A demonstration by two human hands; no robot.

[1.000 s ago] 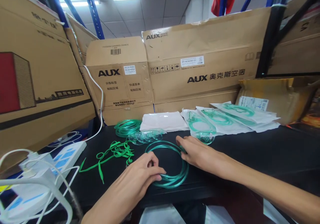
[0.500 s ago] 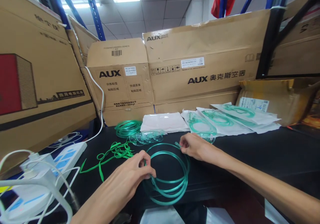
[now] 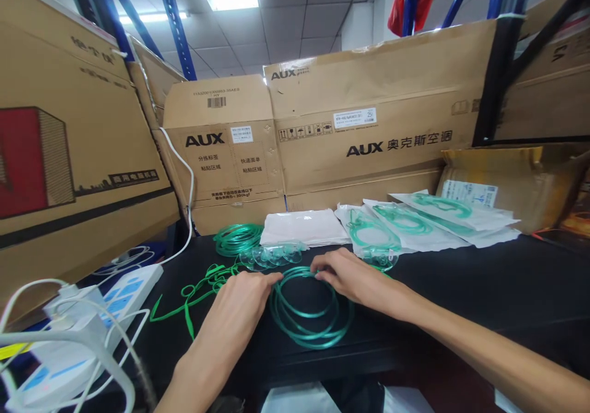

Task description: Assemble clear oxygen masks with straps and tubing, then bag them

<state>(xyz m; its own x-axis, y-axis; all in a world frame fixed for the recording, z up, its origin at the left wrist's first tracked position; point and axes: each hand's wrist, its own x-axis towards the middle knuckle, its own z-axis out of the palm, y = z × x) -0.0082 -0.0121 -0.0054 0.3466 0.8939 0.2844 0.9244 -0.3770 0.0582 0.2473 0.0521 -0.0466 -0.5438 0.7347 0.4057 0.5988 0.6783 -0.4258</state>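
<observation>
A loose coil of clear green plastic tubing [image 3: 318, 342] lies on the black tabletop in front of me. At its upper left, my left hand [image 3: 249, 290] is closed on the loops, with the thumb mostly hidden behind the hand. My right hand [image 3: 343, 275] pinches the coil's upper right between thumb and forefinger. Close to my left hand lies a tangle of bright green elastic straps [image 3: 207, 287]. Just beyond the coil sit clear green-tinted plastic masks [image 3: 271, 256], nested in a row. More masks [image 3: 380, 256] lie partly behind my right hand.
A second green tubing coil [image 3: 237, 239] and a stack of white pouches [image 3: 304, 227] lie at the back. Several filled pouches [image 3: 405, 225] overlap to the right. A power strip [image 3: 129, 293] with white cables is at left. Cardboard boxes [image 3: 369, 179] wall the back.
Both hands have moved closer together at the coil's far side. My left hand has shifted away from me, my right one leftward. The coil's near edge has moved away from the table's front edge.
</observation>
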